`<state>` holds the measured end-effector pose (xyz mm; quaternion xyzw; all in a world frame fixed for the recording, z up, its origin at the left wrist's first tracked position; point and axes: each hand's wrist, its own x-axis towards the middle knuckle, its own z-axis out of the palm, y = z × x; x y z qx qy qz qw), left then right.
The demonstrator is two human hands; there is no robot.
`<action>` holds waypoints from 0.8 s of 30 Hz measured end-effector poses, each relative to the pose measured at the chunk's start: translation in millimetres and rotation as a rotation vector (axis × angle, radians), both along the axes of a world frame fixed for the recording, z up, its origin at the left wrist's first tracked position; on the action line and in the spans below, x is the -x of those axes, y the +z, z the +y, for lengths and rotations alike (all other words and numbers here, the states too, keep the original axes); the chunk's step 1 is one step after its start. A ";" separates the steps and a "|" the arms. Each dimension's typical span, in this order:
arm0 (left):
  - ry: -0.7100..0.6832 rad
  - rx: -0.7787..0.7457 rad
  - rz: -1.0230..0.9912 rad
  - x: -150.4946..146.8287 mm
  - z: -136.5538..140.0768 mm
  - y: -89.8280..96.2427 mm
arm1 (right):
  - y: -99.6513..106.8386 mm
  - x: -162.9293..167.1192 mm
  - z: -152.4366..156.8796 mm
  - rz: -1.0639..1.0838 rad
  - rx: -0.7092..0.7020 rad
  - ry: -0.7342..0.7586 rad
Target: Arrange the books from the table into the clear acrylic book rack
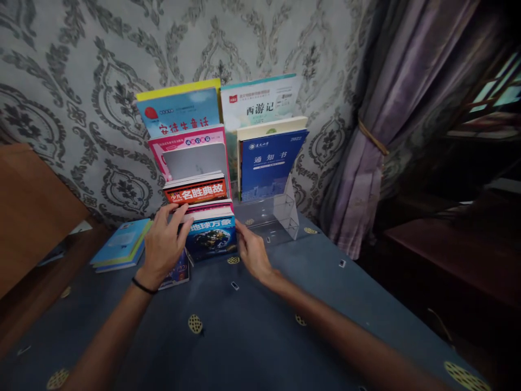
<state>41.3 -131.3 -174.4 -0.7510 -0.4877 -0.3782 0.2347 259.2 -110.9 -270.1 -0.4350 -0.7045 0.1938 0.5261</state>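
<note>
A blue book with a globe on its cover [211, 239] stands at the front of a clear stepped book rack. My left hand [165, 239] grips its upper left, with the fingers over the top edges and the thumb by the cover. Against its right edge press the curled fingers of my right hand [253, 248]. Right behind rises a red-banded book [199, 191]. Further back in the same column are a pink book [191, 140] and a light-blue book with a yellow one behind [183, 111]. Part of a dark blue book [177, 274] shows beneath my left hand.
The rack's right side [287, 217] holds a blue booklet [271, 165], a cream book [272, 126] and a pale picture-cover book [260, 100]. Stacked books [122, 244] lie left on the blue tablecloth [252, 331]. A brown box [36, 201] and purple curtain [366, 174] flank the table.
</note>
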 end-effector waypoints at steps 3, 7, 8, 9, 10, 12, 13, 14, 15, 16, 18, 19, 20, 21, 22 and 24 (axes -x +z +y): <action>0.041 -0.032 0.036 5.7 5.7 -7.4 | 1.8 3.4 -0.2 -0.060 0.000 -0.024; 0.008 -0.015 0.012 11.7 9.4 -12.8 | 2.5 6.6 2.6 -0.128 0.036 -0.080; -0.004 -0.010 -0.001 12.2 9.6 -13.5 | 2.7 6.8 3.5 -0.142 0.048 -0.093; -0.013 -0.008 -0.014 12.5 9.8 -14.0 | 3.0 6.8 4.4 -0.159 0.065 -0.105; -0.021 -0.005 -0.026 12.6 9.7 -14.4 | 3.5 6.6 5.3 -0.180 0.086 -0.117; -0.031 0.002 -0.039 12.5 9.4 -14.9 | 5.2 5.6 7.0 -0.231 0.129 -0.137; -0.033 0.007 -0.040 12.1 9.1 -14.9 | 6.2 5.1 7.7 -0.257 0.146 -0.147; -0.032 0.014 -0.039 11.5 8.9 -14.6 | 7.2 4.7 8.2 -0.281 0.160 -0.155; -0.027 0.023 -0.034 10.3 8.7 -14.2 | 8.1 4.4 8.5 -0.300 0.174 -0.162; -0.021 0.035 -0.028 8.7 8.7 -13.5 | 9.0 4.3 8.6 -0.315 0.188 -0.168; -0.018 0.068 -0.017 4.1 9.0 -11.9 | 10.6 4.4 8.3 -0.334 0.224 -0.174; -0.023 0.085 -0.014 1.5 9.3 -11.2 | 11.4 4.4 7.9 -0.340 0.239 -0.172; -0.031 0.101 -0.013 -0.8 9.8 -10.6 | 12.2 4.2 7.5 -0.344 0.248 -0.166; -0.041 0.112 -0.016 -2.6 10.2 -10.5 | 13.1 3.8 7.2 -0.347 0.252 -0.156; -0.054 0.119 -0.023 -3.8 10.4 -10.7 | 14.0 3.1 7.1 -0.352 0.254 -0.145; -0.089 0.119 -0.048 -3.7 10.1 -13.0 | 16.0 0.9 6.9 -0.359 0.262 -0.108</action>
